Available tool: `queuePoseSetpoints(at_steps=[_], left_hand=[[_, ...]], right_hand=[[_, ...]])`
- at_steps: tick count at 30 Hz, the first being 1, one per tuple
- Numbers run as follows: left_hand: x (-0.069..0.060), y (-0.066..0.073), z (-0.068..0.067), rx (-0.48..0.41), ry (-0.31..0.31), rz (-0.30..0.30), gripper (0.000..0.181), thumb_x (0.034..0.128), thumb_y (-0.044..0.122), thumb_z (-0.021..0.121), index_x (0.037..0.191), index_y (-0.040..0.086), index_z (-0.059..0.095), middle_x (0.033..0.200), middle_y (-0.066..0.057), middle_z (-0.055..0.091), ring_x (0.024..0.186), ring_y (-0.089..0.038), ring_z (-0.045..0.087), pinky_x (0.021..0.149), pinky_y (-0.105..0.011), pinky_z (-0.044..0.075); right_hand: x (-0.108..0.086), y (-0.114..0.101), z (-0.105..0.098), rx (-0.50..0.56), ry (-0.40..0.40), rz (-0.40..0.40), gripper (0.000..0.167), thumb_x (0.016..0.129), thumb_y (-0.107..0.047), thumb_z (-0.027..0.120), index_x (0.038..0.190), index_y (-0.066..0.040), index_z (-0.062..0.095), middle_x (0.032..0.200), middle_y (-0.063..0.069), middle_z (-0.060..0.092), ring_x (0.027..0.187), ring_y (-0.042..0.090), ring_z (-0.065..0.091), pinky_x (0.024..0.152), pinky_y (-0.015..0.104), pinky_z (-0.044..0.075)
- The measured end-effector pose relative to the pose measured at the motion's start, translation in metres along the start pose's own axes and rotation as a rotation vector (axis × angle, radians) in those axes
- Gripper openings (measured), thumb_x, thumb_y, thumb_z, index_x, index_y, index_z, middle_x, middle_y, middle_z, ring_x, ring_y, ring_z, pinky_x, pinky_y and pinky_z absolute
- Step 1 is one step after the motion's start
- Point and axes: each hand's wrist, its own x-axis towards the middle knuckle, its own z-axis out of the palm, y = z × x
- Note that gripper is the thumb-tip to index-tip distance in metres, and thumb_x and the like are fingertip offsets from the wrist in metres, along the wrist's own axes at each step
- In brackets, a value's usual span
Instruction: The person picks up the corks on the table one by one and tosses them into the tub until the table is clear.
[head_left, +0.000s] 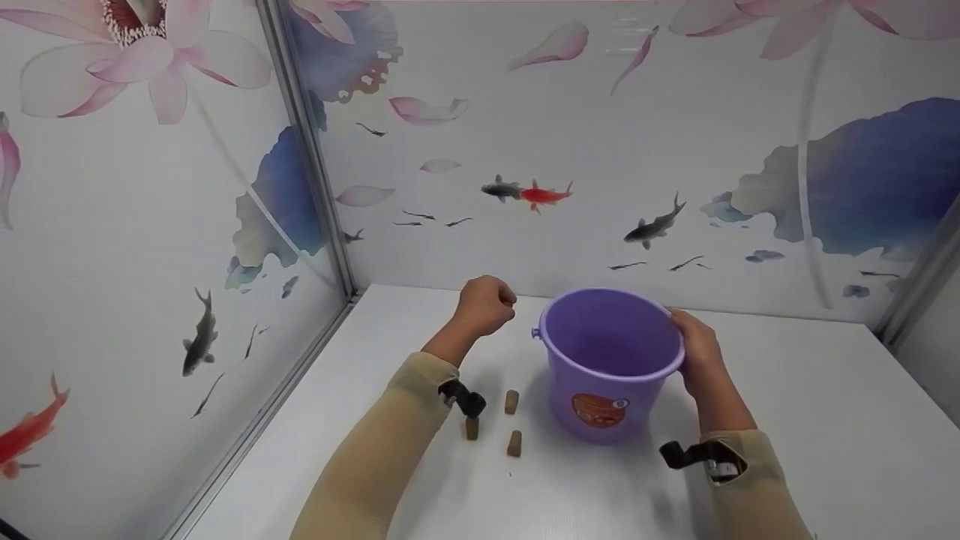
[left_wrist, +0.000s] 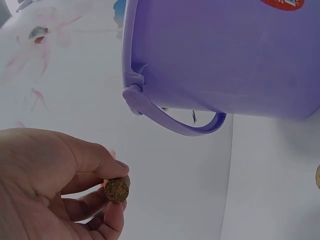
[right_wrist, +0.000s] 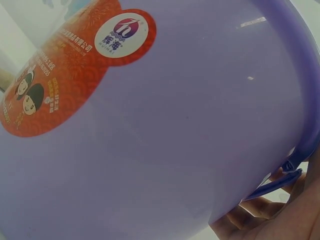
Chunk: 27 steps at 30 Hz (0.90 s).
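A purple bucket [head_left: 611, 394] stands upright on the white table, its open top towards the head camera. My right hand [head_left: 699, 349] holds it at the right side of the rim. In the right wrist view, the fingers [right_wrist: 255, 210] lie around the bucket's side by its handle [right_wrist: 275, 186]. To the left of the bucket and above table level, my left hand [head_left: 484, 306] pinches a cork [left_wrist: 116, 190] between thumb and fingertips. That cork is hidden in the head view. Three more corks, such as the nearest one [head_left: 514, 443], stand on the table between my left forearm and the bucket.
White panels with painted lotus flowers and fish rise behind the table [head_left: 585, 495] and along its left side. A metal corner post [head_left: 319, 165] joins them. The bucket's handle [left_wrist: 185, 129] hangs down on its far side. An orange label [head_left: 598, 410] faces me.
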Motion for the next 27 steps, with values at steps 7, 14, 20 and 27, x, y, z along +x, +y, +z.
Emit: queuePoseSetpoints(at_steps=[7, 14, 20, 27], left_hand=[[0.002, 0.011, 0.0, -0.069, -0.017, 0.001, 0.028, 0.0913, 0.001, 0.068, 0.116, 0.003, 0.081, 0.111, -0.012, 0.079, 0.103, -0.025, 0.069, 0.093, -0.043, 0.059], [0.006, 0.017, 0.003, -0.061, -0.021, 0.001, 0.031, 0.0915, 0.001, 0.066, 0.119, 0.004, 0.081, 0.112, -0.011, 0.079, 0.098, -0.02, 0.068, 0.091, -0.04, 0.059], [0.009, 0.023, 0.001, -0.068, -0.02, 0.003, 0.028, 0.0904, 0.0, 0.067, 0.113, 0.003, 0.081, 0.098, -0.006, 0.074, 0.085, -0.014, 0.056, 0.081, -0.033, 0.052], [0.011, 0.026, 0.0, -0.079, -0.029, -0.006, 0.032, 0.0908, 0.001, 0.067, 0.119, 0.004, 0.081, 0.108, -0.009, 0.079, 0.09, -0.015, 0.062, 0.089, -0.037, 0.058]], right_hand=[[-0.004, 0.0, -0.003, 0.006, 0.003, -0.007, 0.048, 0.114, -0.027, 0.039, 0.152, 0.0, 0.053, 0.111, -0.017, 0.07, 0.107, 0.004, 0.065, 0.095, 0.025, 0.055], [-0.003, 0.0, -0.004, 0.025, 0.012, -0.015, 0.043, 0.113, -0.025, 0.04, 0.144, -0.003, 0.062, 0.103, -0.018, 0.071, 0.101, 0.005, 0.067, 0.089, 0.026, 0.056], [-0.001, -0.001, -0.002, 0.019, 0.027, -0.01, 0.043, 0.114, -0.025, 0.04, 0.143, -0.003, 0.062, 0.102, -0.016, 0.071, 0.099, 0.007, 0.067, 0.088, 0.027, 0.056], [-0.001, 0.0, 0.001, -0.001, 0.026, -0.019, 0.044, 0.114, -0.026, 0.038, 0.141, -0.002, 0.062, 0.102, -0.014, 0.071, 0.098, 0.007, 0.066, 0.087, 0.027, 0.056]])
